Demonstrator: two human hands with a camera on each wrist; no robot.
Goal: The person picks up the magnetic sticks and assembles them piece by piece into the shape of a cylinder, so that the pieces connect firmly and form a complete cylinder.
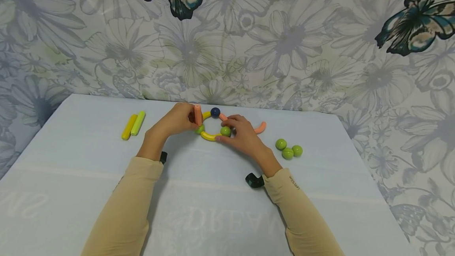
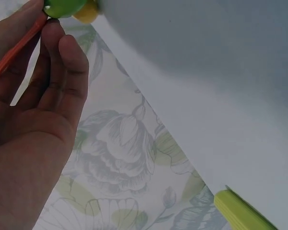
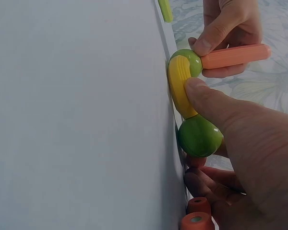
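While both hands work at a ring of rods and balls on the pale table [image 1: 71, 177]: toy pieces left to right.

Far left, lying apart from the rest: a yellow stick [image 1: 128, 127] touching a lime stick [image 1: 138, 123]. Next, left hand [image 1: 176, 119], fingers curled round an upright orange rod [image 1: 197, 115] standing on a green ball [image 1: 200, 129]. Joined to that ball, a curved yellow piece [image 1: 209, 136], pressed by the thumb of the right hand [image 1: 242, 135], fingers bent over a second green ball [image 1: 225, 131]. Behind, a dark blue ball [image 1: 215, 112] topping the ring. Just right, a curved orange piece [image 1: 262, 127]. Farther right, well apart, three green balls [image 1: 288, 149] clustered together.
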